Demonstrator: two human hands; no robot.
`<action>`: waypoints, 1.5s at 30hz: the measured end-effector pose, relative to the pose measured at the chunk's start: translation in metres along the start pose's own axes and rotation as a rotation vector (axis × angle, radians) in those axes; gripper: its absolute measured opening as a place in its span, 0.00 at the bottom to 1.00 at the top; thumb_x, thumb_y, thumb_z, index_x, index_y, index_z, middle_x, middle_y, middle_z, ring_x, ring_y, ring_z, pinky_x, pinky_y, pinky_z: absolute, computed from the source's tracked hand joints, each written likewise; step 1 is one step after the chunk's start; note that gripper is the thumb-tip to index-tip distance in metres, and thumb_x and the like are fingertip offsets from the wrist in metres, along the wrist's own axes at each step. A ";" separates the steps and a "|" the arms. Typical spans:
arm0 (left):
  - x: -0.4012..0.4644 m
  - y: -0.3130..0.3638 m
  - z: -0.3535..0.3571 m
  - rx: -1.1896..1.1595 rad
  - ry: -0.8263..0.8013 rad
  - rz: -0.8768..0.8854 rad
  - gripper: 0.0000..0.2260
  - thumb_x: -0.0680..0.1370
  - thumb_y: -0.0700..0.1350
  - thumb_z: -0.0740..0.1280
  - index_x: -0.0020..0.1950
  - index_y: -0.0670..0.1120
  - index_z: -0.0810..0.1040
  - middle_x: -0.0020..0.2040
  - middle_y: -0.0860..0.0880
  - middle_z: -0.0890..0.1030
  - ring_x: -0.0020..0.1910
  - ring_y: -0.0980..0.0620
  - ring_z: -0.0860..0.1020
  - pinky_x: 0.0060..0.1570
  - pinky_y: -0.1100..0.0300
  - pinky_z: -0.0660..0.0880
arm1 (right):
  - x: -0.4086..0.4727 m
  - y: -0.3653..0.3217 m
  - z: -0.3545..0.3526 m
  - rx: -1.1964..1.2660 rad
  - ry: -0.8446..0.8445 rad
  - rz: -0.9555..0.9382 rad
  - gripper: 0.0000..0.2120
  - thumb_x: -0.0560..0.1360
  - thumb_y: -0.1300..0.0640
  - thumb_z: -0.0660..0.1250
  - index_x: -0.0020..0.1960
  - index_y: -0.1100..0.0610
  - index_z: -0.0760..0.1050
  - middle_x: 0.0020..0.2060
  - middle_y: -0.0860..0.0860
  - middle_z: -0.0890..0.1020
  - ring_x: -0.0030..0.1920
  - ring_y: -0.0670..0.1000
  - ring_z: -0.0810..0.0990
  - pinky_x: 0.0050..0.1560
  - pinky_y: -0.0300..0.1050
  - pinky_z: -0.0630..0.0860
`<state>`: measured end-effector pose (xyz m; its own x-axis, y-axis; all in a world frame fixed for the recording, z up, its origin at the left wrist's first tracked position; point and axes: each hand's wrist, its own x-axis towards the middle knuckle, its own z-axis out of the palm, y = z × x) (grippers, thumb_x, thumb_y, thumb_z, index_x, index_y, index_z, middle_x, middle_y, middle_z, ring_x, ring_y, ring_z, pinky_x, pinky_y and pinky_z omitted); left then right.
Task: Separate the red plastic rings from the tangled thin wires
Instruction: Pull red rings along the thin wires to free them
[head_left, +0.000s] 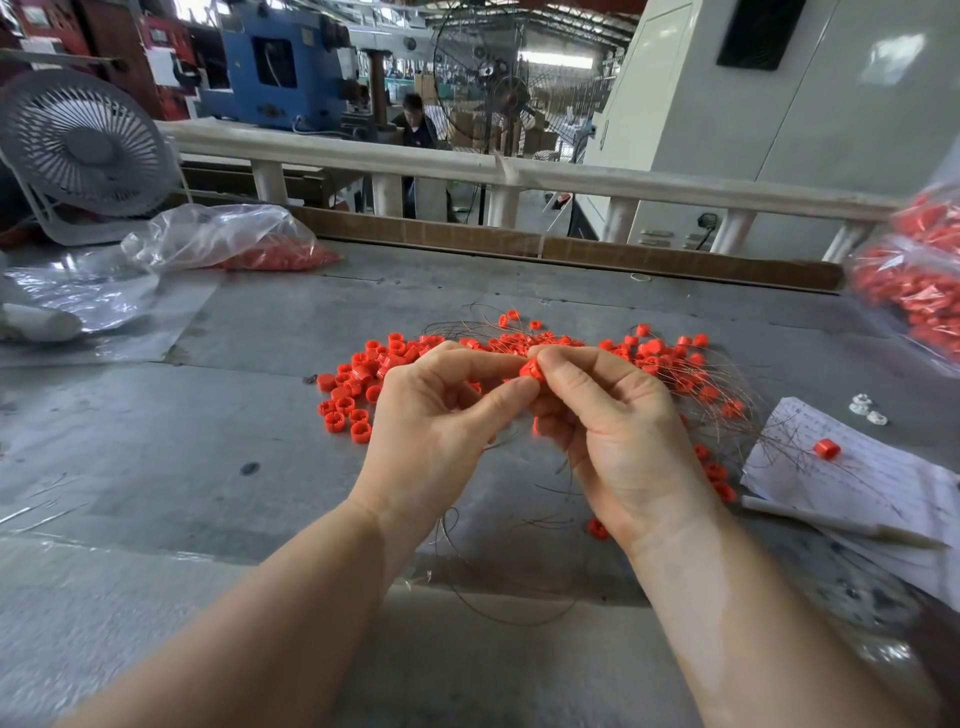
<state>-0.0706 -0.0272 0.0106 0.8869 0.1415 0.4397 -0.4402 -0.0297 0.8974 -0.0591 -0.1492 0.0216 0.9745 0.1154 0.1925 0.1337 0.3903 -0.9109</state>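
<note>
Both sets of fingers are pinched down on the same red ring (531, 370), held up just above the table. The left hand (447, 415) has its thumb and forefinger closed on one side of it, and the right hand (613, 415) is curled round the other side, thumb on top. Thin wires (519, 597) trail down from under the hands and loop toward the near table edge, so I'd guess this ring is still threaded on.

These rings look light and stiff, probably a bit slick, so gripping by the outer rim makes sense. The wire looks springy and easy to kink, better slid out than yanked.

Behind the hands, a loose pile of rings (358, 384) sits to the left looking wire-free, while the tangled bunch (691, 374) spreads right, wires fanning over a handwritten paper (857, 467) with one stray ring on it. Further out there's a plastic bag of red parts (244, 244) far left, another bag (914, 291) at the right edge, and a small white fan (83, 150). The trailing wires could snag nearby rings on the grey table (208, 467).
</note>
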 end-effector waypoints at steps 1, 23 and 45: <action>0.000 0.000 0.000 0.014 0.007 0.009 0.11 0.64 0.50 0.72 0.44 0.48 0.84 0.35 0.50 0.78 0.30 0.53 0.72 0.30 0.66 0.69 | 0.000 0.000 0.000 -0.006 -0.002 -0.004 0.07 0.63 0.56 0.68 0.40 0.58 0.80 0.31 0.50 0.82 0.30 0.45 0.79 0.30 0.34 0.75; -0.002 0.001 0.001 0.031 0.000 0.057 0.03 0.69 0.46 0.69 0.41 0.51 0.82 0.30 0.54 0.79 0.26 0.56 0.73 0.26 0.65 0.70 | 0.001 0.001 0.000 -0.008 -0.035 0.000 0.03 0.63 0.58 0.69 0.35 0.55 0.81 0.31 0.54 0.82 0.32 0.48 0.81 0.31 0.35 0.75; -0.001 -0.003 0.000 0.069 0.024 0.086 0.06 0.72 0.39 0.71 0.36 0.48 0.79 0.26 0.57 0.76 0.25 0.61 0.72 0.26 0.70 0.68 | 0.000 0.004 0.002 -0.048 -0.039 -0.038 0.01 0.62 0.58 0.69 0.32 0.55 0.79 0.28 0.52 0.81 0.29 0.46 0.79 0.30 0.34 0.74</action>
<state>-0.0702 -0.0274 0.0070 0.8425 0.1589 0.5148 -0.5030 -0.1102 0.8572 -0.0588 -0.1458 0.0190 0.9609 0.1376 0.2403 0.1796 0.3508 -0.9191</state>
